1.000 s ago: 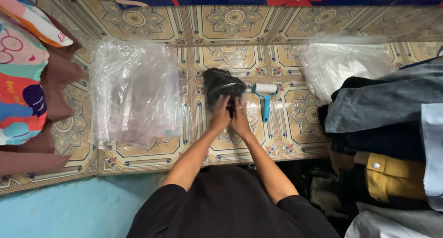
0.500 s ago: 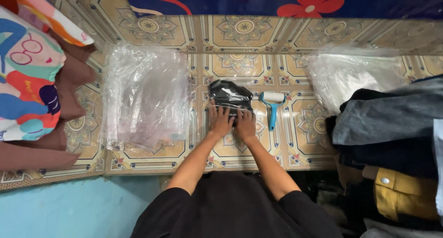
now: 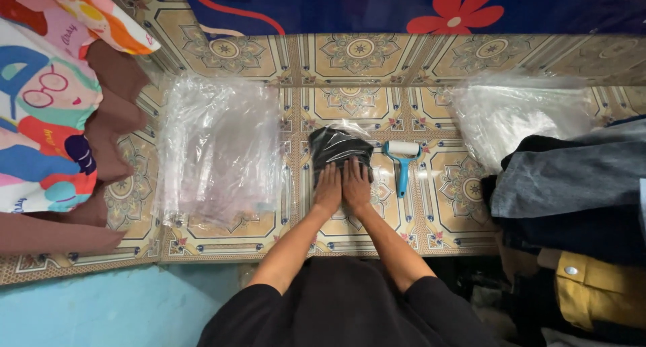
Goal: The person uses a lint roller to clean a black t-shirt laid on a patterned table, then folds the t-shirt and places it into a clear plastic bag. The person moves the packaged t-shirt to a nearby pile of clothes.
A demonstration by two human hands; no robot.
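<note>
Both hands are flat on the near end of a dark folded garment inside a clear plastic bag [image 3: 338,150], which sits in the middle of the patterned tiled floor [image 3: 350,222]. The left hand [image 3: 328,188] and right hand [image 3: 356,183] lie side by side, thumbs nearly touching, palms down and fingers stretched out, so they're pressing, not gripping anything. As far as progress goes, I'd say the garment is already in its bag and folded small, and what's in hand looks like flattening it or squeezing the air out; the near end of the bag is under the palms so I can't tell if it's closed off. Just to the right of the bag, not touching it, lies a lint roller with a blue handle [image 3: 402,164], untouched. Further left there's a stack of empty clear bags [image 3: 219,148], and another crumpled heap of clear plastic [image 3: 518,108] at the far right. A pile of folded clothes [image 3: 572,199] in dark and grey sits at the right, so it looks to me like plenty is left to bag, while colourful printed fabric [image 3: 47,118] lies at the left
</note>
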